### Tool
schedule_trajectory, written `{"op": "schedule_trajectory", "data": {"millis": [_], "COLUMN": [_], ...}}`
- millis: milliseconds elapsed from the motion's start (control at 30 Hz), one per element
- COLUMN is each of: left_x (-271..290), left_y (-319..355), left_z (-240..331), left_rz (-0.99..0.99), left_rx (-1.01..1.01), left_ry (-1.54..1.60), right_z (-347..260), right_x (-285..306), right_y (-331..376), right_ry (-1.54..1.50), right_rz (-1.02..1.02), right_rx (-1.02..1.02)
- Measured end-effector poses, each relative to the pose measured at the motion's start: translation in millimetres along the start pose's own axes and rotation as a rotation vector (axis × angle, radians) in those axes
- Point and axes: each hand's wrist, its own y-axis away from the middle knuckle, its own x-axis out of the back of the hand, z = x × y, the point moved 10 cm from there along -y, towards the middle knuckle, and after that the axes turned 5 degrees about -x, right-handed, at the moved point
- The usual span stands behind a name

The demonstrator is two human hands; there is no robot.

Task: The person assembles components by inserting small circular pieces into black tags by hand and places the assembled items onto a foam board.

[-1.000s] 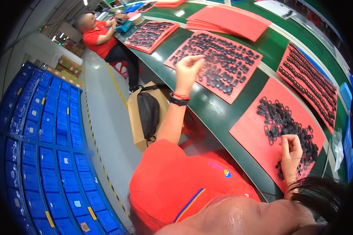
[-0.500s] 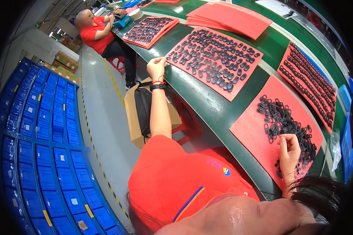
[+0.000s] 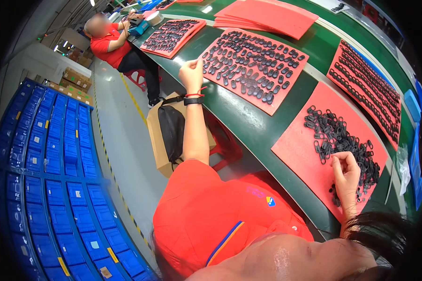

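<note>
My left hand [image 3: 192,76], wearing a red cord and a black wristband, is closed in a pinch at the near left corner of a red foam sheet [image 3: 286,93]. Small black oval parts [image 3: 255,70] lie on that sheet in uneven rows. What the left fingertips hold, if anything, is too small to make out. Over a second red sheet [image 3: 290,140], my right hand [image 3: 347,175] has its fingers curled and the thumb near the index finger. It is beside a loose heap of black oval ring-shaped parts [image 3: 335,131]. Anything between its fingertips cannot be made out.
Both sheets rest on a green workbench [image 3: 248,126]. Beyond are a sheet of ring parts in rows [image 3: 368,89], stacked red sheets [image 3: 267,16] and a clear bag [image 3: 402,168]. A person in red [image 3: 110,44] works farther along; an open carton [image 3: 162,145] and blue bins [image 3: 61,187] stand left.
The whole view has shifted slightly, moving the bench and sheets up and left. My left hand stays by the sheet's corner; my right hand stays at the heap, its fingers slightly changed in pose.
</note>
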Motion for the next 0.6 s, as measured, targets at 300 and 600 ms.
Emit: {"op": "schedule_trajectory", "data": {"millis": [300, 600], "left_x": [-126, -180], "left_y": [132, 210], "left_z": [269, 342], "left_rz": [-1.003, -1.119], "left_rx": [-0.418, -0.737], "left_ry": [0.609, 0.649], "right_z": [-22, -15], "right_x": [6, 22], "right_y": [15, 14], "right_ry": [0.649, 0.608], "right_rz": [-0.037, 0.045], "right_rx": [0.181, 0.17]}}
